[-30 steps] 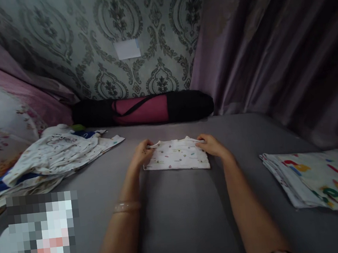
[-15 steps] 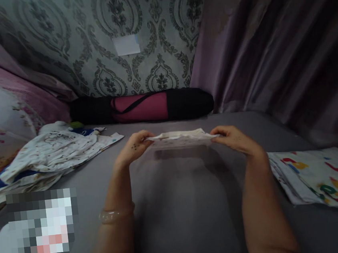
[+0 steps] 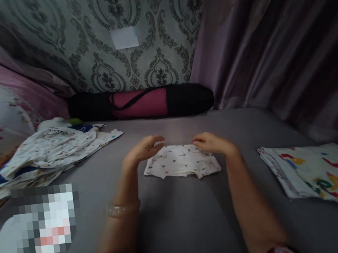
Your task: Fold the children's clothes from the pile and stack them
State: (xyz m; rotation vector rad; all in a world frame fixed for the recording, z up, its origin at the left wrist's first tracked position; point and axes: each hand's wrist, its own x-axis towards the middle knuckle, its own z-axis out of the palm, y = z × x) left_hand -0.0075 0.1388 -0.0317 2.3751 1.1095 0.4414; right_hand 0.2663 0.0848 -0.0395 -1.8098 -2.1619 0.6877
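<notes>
A small white garment with a scattered print [image 3: 182, 161], shaped like a child's shorts, lies flat on the grey sheet [image 3: 186, 229]. Over its far left corner is my left hand [image 3: 148, 148], thumb and fingers parted, gripping nothing. My right hand [image 3: 211, 142] hovers at the far right corner, its fingers loosely bent and off the cloth's edge. Whether the right fingertips brush the fabric is hard to see. The garment's near edge has an uneven, notched outline.
A folded stack of printed cloth [image 3: 318, 171] lies at the right. Loose clothes [image 3: 56, 148] are heaped at the left, with a white object [image 3: 3, 248] and a blurred patch nearer. A black and pink long bag [image 3: 142, 103] lies along the patterned wall.
The garment, held stretched between both hands before, now lies on the sheet. Both hands have let go of it and moved slightly inward.
</notes>
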